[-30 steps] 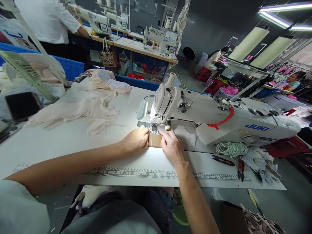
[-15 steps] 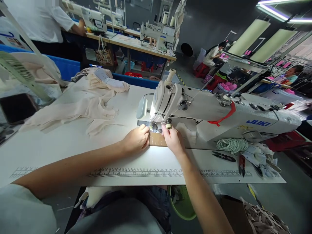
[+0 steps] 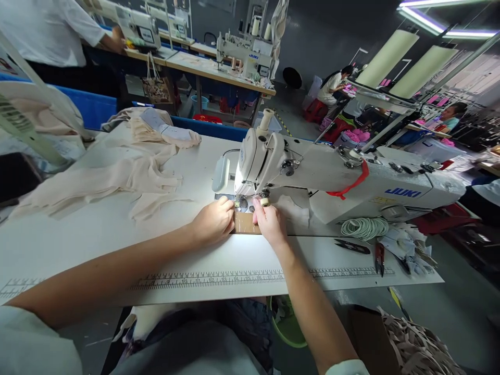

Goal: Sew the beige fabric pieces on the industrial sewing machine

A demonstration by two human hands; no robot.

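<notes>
My left hand (image 3: pixel 214 220) and my right hand (image 3: pixel 269 223) rest on the white table (image 3: pixel 117 229) on either side of a small tan piece (image 3: pixel 245 223), right under the head of a white Juki sewing machine (image 3: pixel 332 182). Both hands have their fingers curled and touch the edges of the piece; the fingertips reach toward the needle area, which is lit by the machine lamp. What the fingertips pinch is hidden by the hands themselves.
Beige fabric (image 3: pixel 117 174) lies spread at the left. A coil of pale green cord (image 3: pixel 365 227), snips (image 3: pixel 351 246), red-handled scissors (image 3: pixel 378 255) and scraps sit to the right. A printed ruler (image 3: pixel 203 280) runs along the front edge. Other people work at machines behind.
My right hand slid forward along the tan piece toward the needle. The left hand stayed almost where it was. The view shifted slightly left.
</notes>
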